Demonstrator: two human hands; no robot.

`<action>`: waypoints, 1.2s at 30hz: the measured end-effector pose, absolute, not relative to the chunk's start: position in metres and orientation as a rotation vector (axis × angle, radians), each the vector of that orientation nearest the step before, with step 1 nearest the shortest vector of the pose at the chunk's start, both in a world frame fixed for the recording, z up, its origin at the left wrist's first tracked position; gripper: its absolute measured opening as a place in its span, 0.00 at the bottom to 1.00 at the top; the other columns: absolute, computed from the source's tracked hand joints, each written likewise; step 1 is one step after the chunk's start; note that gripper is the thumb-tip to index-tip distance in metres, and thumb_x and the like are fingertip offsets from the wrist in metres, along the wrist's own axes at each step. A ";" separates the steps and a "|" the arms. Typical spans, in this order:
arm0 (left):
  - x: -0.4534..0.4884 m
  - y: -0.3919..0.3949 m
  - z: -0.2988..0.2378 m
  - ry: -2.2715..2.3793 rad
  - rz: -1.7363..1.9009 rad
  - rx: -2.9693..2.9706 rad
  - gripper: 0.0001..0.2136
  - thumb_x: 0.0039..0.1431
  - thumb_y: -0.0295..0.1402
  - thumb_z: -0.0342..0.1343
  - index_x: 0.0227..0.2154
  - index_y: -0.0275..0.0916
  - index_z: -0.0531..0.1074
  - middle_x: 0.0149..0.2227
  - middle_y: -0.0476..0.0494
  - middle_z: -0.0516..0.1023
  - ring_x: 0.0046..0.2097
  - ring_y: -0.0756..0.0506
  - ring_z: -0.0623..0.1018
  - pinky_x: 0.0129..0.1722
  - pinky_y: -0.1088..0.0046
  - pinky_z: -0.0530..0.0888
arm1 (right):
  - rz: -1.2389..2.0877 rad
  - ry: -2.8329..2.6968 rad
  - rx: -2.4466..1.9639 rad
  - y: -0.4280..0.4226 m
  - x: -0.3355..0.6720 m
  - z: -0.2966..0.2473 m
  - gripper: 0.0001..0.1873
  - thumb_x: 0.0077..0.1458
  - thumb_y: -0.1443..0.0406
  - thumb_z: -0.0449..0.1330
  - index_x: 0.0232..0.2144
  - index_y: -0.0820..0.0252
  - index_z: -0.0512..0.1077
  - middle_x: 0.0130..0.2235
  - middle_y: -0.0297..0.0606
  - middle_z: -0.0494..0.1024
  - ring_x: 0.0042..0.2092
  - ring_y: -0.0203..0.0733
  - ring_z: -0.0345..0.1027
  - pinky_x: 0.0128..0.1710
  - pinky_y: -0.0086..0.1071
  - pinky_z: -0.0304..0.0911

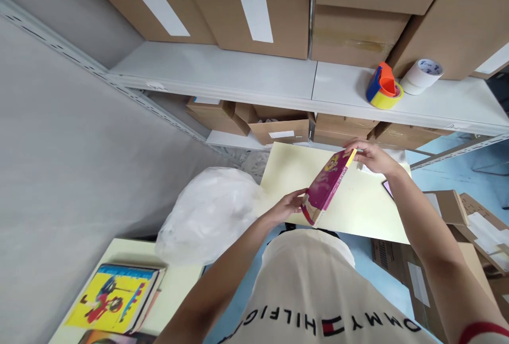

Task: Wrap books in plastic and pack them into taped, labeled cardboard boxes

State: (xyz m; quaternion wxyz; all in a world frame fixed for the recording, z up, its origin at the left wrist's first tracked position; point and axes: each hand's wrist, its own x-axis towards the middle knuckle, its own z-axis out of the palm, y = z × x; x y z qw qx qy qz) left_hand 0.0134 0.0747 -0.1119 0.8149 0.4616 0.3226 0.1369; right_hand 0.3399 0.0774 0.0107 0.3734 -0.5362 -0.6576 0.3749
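Between left hand (290,205) and right hand (373,157), both gripping, a purple book (326,186) tilts.

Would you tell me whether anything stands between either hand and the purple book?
Nothing visible does: the left hand holds the purple book by its lower end, the right hand by its upper end.

The book (326,186) is magenta with yellow on its cover and at one end of its spine, while the table (361,206) is pale yellow. The shirt (310,267) is off-white with black lettering and a red patch. The tape dispenser (384,81) is orange and blue, the cartons (214,5) brown with white labels (256,12).
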 end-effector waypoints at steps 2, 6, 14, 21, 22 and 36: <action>0.012 0.075 -0.110 0.674 0.302 1.010 0.27 0.44 0.49 0.70 0.47 0.41 0.80 0.46 0.37 0.83 0.49 0.36 0.80 0.51 0.59 0.73 | 1.077 -1.637 -1.369 0.078 0.336 0.013 0.22 0.51 0.44 0.65 0.36 0.54 0.76 0.41 0.42 0.80 0.45 0.48 0.75 0.45 0.42 0.71; 0.007 0.084 -0.088 0.624 0.428 1.028 0.29 0.49 0.58 0.61 0.43 0.40 0.82 0.50 0.38 0.81 0.53 0.32 0.79 0.53 0.57 0.73 | 1.190 -1.623 -1.419 0.081 0.330 0.020 0.21 0.50 0.47 0.65 0.35 0.57 0.75 0.34 0.39 0.81 0.35 0.44 0.75 0.34 0.37 0.70; 0.029 0.080 -0.058 0.942 0.514 1.713 0.17 0.58 0.43 0.59 0.46 0.41 0.80 0.40 0.44 0.85 0.35 0.45 0.80 0.37 0.73 0.75 | 1.159 -1.601 -1.494 0.092 0.313 0.023 0.19 0.47 0.49 0.67 0.35 0.57 0.77 0.32 0.36 0.82 0.32 0.43 0.75 0.31 0.36 0.70; 0.027 0.069 -0.071 0.888 0.648 1.470 0.20 0.61 0.46 0.54 0.45 0.36 0.78 0.42 0.42 0.83 0.43 0.42 0.81 0.43 0.70 0.76 | 1.300 -1.373 -1.527 0.077 0.331 0.019 0.24 0.44 0.48 0.71 0.37 0.59 0.78 0.34 0.40 0.84 0.32 0.44 0.78 0.33 0.37 0.74; 0.026 0.070 -0.072 0.884 0.659 1.421 0.21 0.60 0.47 0.55 0.45 0.36 0.78 0.43 0.41 0.83 0.44 0.42 0.81 0.44 0.69 0.76 | 1.346 -1.342 -1.510 0.070 0.336 0.017 0.24 0.43 0.48 0.72 0.36 0.59 0.78 0.34 0.41 0.84 0.33 0.45 0.78 0.34 0.38 0.75; 0.030 0.067 -0.099 0.930 0.694 1.171 0.30 0.58 0.50 0.58 0.58 0.38 0.70 0.48 0.40 0.81 0.48 0.42 0.80 0.45 0.67 0.79 | 1.090 -0.818 -1.482 -0.026 0.241 -0.072 0.40 0.55 0.49 0.62 0.67 0.46 0.59 0.54 0.37 0.77 0.43 0.46 0.76 0.42 0.44 0.78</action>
